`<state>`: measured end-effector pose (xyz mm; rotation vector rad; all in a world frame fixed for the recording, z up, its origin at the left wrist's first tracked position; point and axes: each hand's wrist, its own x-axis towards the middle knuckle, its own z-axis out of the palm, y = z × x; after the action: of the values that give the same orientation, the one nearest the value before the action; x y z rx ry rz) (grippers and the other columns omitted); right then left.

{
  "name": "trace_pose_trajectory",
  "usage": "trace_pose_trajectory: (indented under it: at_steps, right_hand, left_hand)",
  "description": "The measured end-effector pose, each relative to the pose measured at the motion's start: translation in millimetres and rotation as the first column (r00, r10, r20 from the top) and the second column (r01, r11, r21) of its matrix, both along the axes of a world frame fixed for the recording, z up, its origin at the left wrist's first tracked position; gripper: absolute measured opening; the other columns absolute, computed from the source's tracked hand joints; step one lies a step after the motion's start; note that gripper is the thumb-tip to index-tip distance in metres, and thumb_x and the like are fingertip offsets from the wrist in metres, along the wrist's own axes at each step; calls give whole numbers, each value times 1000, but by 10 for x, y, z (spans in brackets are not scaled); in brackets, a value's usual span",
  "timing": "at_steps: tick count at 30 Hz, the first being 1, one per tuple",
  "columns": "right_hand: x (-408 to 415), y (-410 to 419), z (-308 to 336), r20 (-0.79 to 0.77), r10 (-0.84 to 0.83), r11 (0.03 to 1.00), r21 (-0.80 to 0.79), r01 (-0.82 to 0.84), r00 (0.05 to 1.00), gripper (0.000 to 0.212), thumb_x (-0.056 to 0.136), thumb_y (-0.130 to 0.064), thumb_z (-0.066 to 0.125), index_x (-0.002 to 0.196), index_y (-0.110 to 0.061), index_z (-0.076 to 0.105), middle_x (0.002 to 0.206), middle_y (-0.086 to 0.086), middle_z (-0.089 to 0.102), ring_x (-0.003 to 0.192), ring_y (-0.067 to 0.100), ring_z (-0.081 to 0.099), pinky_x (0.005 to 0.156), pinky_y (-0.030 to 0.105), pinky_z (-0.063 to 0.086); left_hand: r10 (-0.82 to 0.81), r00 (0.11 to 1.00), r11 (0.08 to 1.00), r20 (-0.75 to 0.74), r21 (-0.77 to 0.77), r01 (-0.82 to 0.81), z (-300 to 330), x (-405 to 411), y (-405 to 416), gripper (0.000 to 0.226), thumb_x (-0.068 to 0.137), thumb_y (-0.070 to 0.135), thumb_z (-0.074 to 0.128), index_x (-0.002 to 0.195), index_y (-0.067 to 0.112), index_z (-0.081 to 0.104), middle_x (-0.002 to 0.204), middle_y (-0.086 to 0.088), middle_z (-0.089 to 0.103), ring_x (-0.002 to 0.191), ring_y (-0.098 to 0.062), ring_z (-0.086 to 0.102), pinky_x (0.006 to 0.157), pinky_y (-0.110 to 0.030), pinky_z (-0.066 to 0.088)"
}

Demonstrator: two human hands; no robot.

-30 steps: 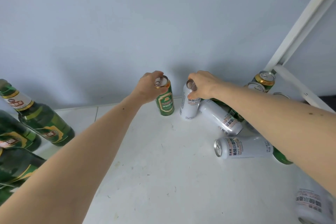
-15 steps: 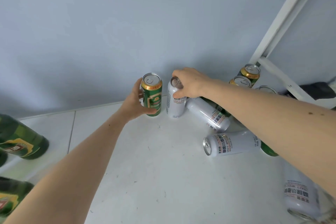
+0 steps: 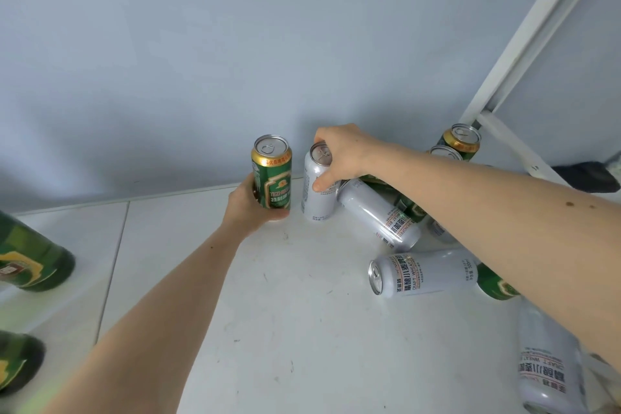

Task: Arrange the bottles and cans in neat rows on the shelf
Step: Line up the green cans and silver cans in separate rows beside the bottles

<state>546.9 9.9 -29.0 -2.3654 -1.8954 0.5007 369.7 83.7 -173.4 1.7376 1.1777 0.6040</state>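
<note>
An upright green can (image 3: 273,175) with a gold rim stands near the back wall on the white shelf (image 3: 302,329). My left hand (image 3: 250,203) wraps its lower half. Beside it on the right stands a white can (image 3: 316,193), gripped at the top by my right hand (image 3: 339,155). A second white can (image 3: 379,215) leans against it. Another white can (image 3: 423,274) lies on its side in the middle right. One more white can (image 3: 547,363) lies at the front right.
Green cans (image 3: 460,141) stand at the back right corner, partly behind my right arm. Green bottles (image 3: 30,259) stand at the left edge. A white shelf post (image 3: 537,30) rises at the right. The grey wall closes off the back.
My left hand slid from the green can's top down to its lower side. The view shifted so everything appears further left. My right hand stays on the white can.
</note>
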Motion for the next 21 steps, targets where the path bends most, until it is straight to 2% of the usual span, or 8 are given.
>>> trace_pose_trajectory:
  at_steps: [7, 11, 14, 18, 21]
  right_hand:
    - [-29, -1, -30, 34, -27, 999, 37, 26, 999, 59, 60, -32, 86, 108, -7, 62, 107, 9, 65, 101, 30, 62, 81, 39, 56]
    - [-157, -70, 48, 38, -35, 999, 35, 34, 999, 50, 58, -31, 84, 98, -8, 63, 99, 9, 66, 90, 28, 63, 68, 33, 52]
    - [-357, -160, 161, 42, -26, 999, 40, 24, 999, 45, 57, -31, 81, 89, -7, 60, 94, 9, 65, 76, 25, 56, 57, 28, 43]
    - [-693, -336, 357, 45, -14, 999, 51, 12, 999, 47, 55, -34, 78, 91, -9, 62, 94, 7, 64, 88, 28, 63, 61, 29, 47]
    - [-1023, -504, 510, 39, 2, 999, 49, -4, 999, 46, 56, -36, 78, 90, -9, 63, 95, 8, 65, 83, 27, 60, 61, 29, 45]
  left_hand:
    - [105, 994, 994, -14, -9, -105, 94, -321, -271, 64, 52, 22, 93, 104, 28, 55, 93, 14, 64, 86, -1, 60, 65, -16, 48]
    - [150, 989, 989, -11, 17, -150, 201, -637, -507, 60, 51, 23, 92, 101, 27, 58, 91, 12, 67, 85, -4, 64, 67, -19, 52]
    - [160, 987, 987, -22, 35, -159, 304, -906, -706, 57, 52, 26, 92, 98, 27, 58, 89, 12, 68, 83, -5, 64, 67, -19, 53]
    - [157, 988, 987, -10, 30, -157, 389, -1286, -1008, 59, 51, 25, 93, 98, 28, 57, 90, 12, 68, 86, -7, 65, 72, -26, 57]
    - [129, 992, 991, 12, 23, -129, 485, -1613, -1243, 59, 51, 24, 93, 97, 31, 56, 92, 11, 69, 87, -7, 66, 74, -27, 59]
